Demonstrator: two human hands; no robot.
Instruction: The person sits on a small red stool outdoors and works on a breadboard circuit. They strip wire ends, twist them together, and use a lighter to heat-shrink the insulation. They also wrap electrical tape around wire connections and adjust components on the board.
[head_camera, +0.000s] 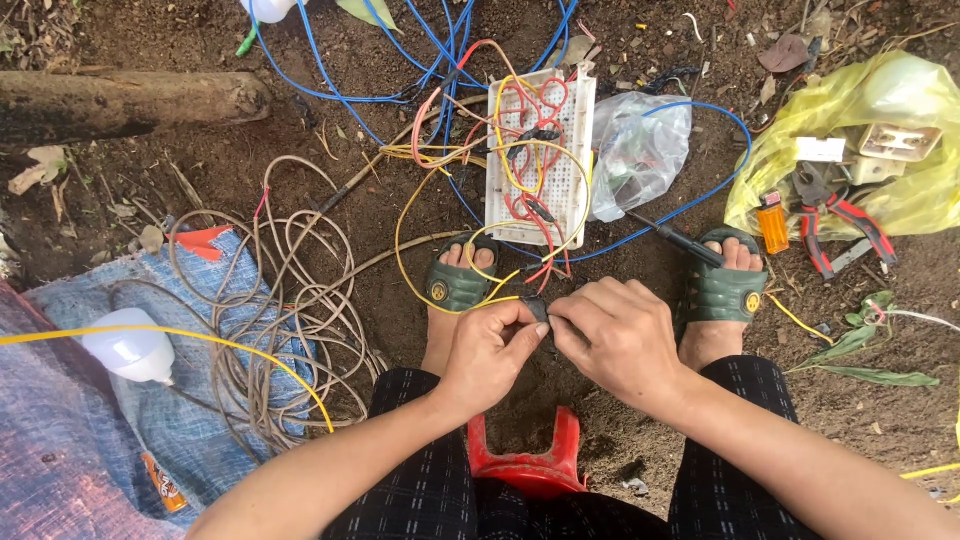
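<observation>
My left hand (492, 352) and my right hand (615, 338) meet above the dirt between my feet, both pinching a small dark part (535, 308) where a yellow wire (420, 290) and a red wire end. The wires run up to a white breadboard (543, 150) lying on the ground, covered in red, yellow and blue jumper wires. I sit on a low red stool (528, 462), wearing green sandals (458, 285).
A coil of beige cable (270, 320) and a white bulb (130, 350) lie on a blue sack at left. A log (120, 102) is at upper left. A clear plastic bag (640, 150), an orange lighter (772, 224), red-handled pliers (840, 225) and a yellow bag (870, 110) sit at right.
</observation>
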